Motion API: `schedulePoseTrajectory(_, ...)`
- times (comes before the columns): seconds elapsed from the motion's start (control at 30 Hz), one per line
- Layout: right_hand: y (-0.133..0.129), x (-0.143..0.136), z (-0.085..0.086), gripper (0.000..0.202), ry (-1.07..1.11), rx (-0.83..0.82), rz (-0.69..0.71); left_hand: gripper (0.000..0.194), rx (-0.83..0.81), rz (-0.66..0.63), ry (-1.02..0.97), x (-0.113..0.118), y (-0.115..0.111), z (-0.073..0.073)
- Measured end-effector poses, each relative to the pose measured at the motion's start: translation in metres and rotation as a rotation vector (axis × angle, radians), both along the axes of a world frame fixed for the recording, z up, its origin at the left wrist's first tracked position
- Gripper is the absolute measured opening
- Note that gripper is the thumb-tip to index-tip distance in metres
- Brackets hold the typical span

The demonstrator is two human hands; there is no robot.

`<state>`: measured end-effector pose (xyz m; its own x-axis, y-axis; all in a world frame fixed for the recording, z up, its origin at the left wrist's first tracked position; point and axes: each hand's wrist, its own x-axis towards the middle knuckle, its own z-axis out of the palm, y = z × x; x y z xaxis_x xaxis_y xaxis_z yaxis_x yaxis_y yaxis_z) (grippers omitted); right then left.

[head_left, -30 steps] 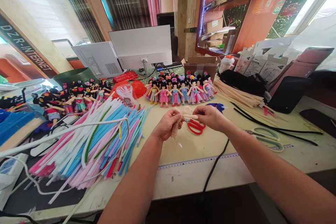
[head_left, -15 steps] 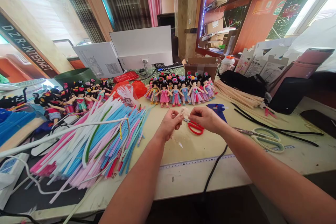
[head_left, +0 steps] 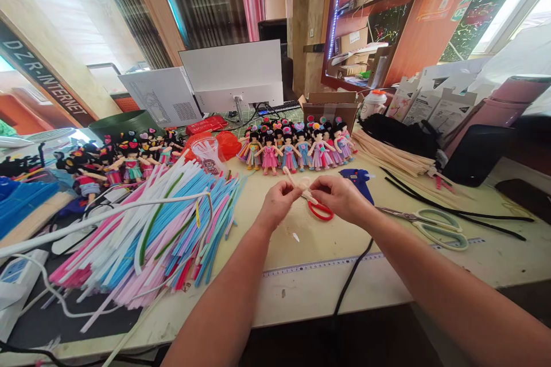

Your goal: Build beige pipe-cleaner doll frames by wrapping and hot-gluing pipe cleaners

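Note:
A beige pipe cleaner piece [head_left: 288, 174], bent into shape, is held between both hands above the middle of the mat. My left hand [head_left: 275, 205] pinches it with thumb and forefinger, and one end sticks up past the fingers. My right hand [head_left: 338, 194] is closed on its other side, fingertips close to the left ones. Just under the right fingers lie red-handled scissors [head_left: 321, 212], their blades mostly hidden. A blue glue gun [head_left: 360, 184] lies behind the right wrist. Next to the right forearm are larger scissors with pale green handles [head_left: 441, 228].
Pipe cleaner dolls [head_left: 288, 155] stand in rows at the back. A big heap of coloured pipe cleaners [head_left: 172, 229] covers the left side. Beige pipe cleaners [head_left: 394, 155] and black ones [head_left: 400, 136] lie back right. A ruler strip [head_left: 318, 264] runs along the front.
The beige piece has been turned: one end now points up beyond my left fingers, where before it hung below the hand. Both hands stay in nearly the same place.

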<state>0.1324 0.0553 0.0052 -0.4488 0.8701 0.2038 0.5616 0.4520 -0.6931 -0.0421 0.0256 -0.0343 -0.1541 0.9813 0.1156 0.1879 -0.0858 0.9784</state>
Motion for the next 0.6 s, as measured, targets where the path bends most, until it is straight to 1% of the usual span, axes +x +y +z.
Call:
schedulePoseTrajectory(0.13, -0.003, 0.0, 0.0, 0.017, -0.008, 0.04, 0.012, 0.026, -0.025, 0.024, 0.116, 0.001, -0.001, 0.003)
schedulePoseTrajectory(0.37, -0.007, -0.001, -0.001, 0.014, -0.045, 0.155, 0.042, 0.022, -0.053, 0.024, 0.151, 0.006, -0.006, 0.003)
schedulePoseTrajectory(0.43, -0.008, -0.002, 0.0, 0.013, -0.069, 0.171, 0.045, 0.019, -0.075, 0.013, 0.096, 0.007, -0.006, 0.002)
schedulePoseTrajectory(0.53, -0.01, -0.003, -0.001, 0.013, -0.086, 0.184, 0.043, 0.013, -0.159, -0.026, -0.1, 0.01, -0.006, 0.003)
schedulePoseTrajectory(0.6, -0.011, -0.004, -0.001, 0.013, -0.081, 0.197, 0.04, 0.012, -0.214, -0.051, -0.221, 0.011, -0.006, 0.006)
